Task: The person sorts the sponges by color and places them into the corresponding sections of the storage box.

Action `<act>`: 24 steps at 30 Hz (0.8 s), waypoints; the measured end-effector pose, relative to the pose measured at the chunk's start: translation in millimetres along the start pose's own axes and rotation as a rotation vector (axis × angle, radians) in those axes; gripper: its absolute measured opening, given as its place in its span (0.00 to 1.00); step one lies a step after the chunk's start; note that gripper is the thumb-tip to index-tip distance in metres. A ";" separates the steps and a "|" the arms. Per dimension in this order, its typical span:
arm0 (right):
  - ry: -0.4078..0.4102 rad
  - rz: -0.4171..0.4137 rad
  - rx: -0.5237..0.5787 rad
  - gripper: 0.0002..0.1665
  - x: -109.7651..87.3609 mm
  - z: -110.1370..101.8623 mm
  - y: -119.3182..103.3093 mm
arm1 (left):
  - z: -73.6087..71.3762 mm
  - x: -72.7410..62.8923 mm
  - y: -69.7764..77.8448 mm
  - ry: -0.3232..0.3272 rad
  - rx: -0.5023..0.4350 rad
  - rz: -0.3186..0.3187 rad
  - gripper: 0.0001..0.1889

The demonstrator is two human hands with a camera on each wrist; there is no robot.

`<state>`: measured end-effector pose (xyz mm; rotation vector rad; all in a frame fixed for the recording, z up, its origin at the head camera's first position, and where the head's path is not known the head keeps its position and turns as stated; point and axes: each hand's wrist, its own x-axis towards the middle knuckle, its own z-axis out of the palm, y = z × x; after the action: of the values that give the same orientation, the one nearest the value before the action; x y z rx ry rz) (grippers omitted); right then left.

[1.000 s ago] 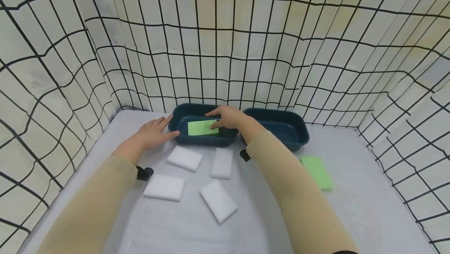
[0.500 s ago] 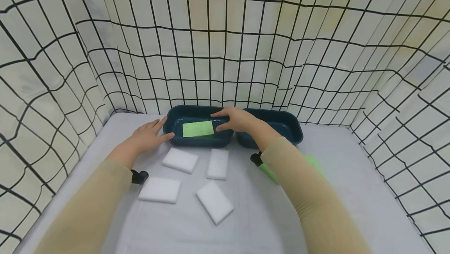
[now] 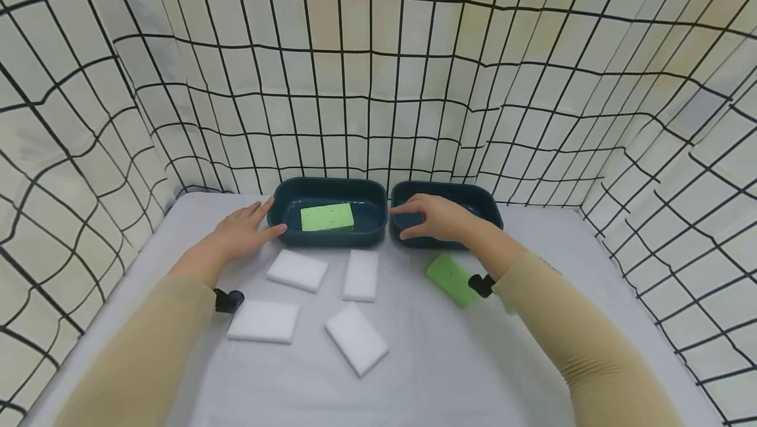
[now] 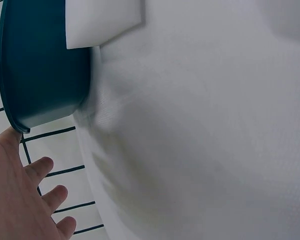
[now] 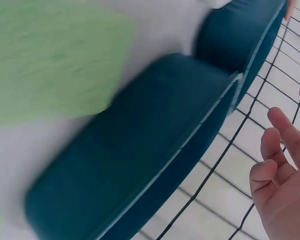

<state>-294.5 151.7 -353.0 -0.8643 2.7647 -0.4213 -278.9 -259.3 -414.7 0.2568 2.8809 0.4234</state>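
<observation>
In the head view a light green sponge (image 3: 327,217) lies in the left dark teal tub (image 3: 331,239). My left hand (image 3: 241,233) rests at that tub's left end, thumb and a fingertip at the rim; the left wrist view shows the fingers spread beside the tub wall (image 4: 45,75). Over the right teal tub (image 3: 481,200) hovers my right hand (image 3: 440,218), fingers apart, nothing between them. A second green sponge (image 3: 452,280) lies on the table below that tub, and it fills the upper left of the right wrist view (image 5: 55,65). Part of another green piece is hidden behind the right forearm.
Several white sponge blocks lie on the white table: one (image 3: 298,270) and another (image 3: 361,275) just before the left tub, others (image 3: 263,321) nearer the front. Black wire grid (image 3: 378,72) walls enclose the back and sides.
My right hand has released the green sponge in the left tub and moved right, over the right tub. The left hand stays at the left rim. The head view has shifted slightly.
</observation>
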 end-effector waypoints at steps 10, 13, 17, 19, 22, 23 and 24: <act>0.029 0.012 0.028 0.34 -65.5 11.6 33.3 | 2.5 1.9 -0.3 0.007 0.013 0.004 0.52; 0.045 0.038 0.050 0.34 -84.6 15.6 42.7 | 2.1 2.2 -1.2 0.010 0.022 0.006 0.52; 0.049 0.084 0.070 0.35 -105.5 22.7 55.5 | 1.7 1.8 -1.9 0.008 0.023 0.006 0.52; 0.045 0.101 0.080 0.36 -113.4 26.4 60.3 | 1.3 1.5 -2.3 0.006 0.020 0.006 0.52; 0.040 0.132 0.106 0.37 -121.2 31.5 65.1 | 1.3 1.6 -2.1 0.006 0.018 0.006 0.53; 0.038 0.139 0.107 0.37 -123.2 33.0 66.4 | 1.3 1.7 -2.1 0.007 0.019 0.007 0.53; 0.036 0.144 0.112 0.37 -124.9 34.2 67.0 | 1.5 1.9 -2.2 0.007 0.020 0.009 0.53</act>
<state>-219.1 270.0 -392.7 -0.6328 2.7818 -0.5631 -280.7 -260.6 -417.1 0.2725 2.8938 0.3977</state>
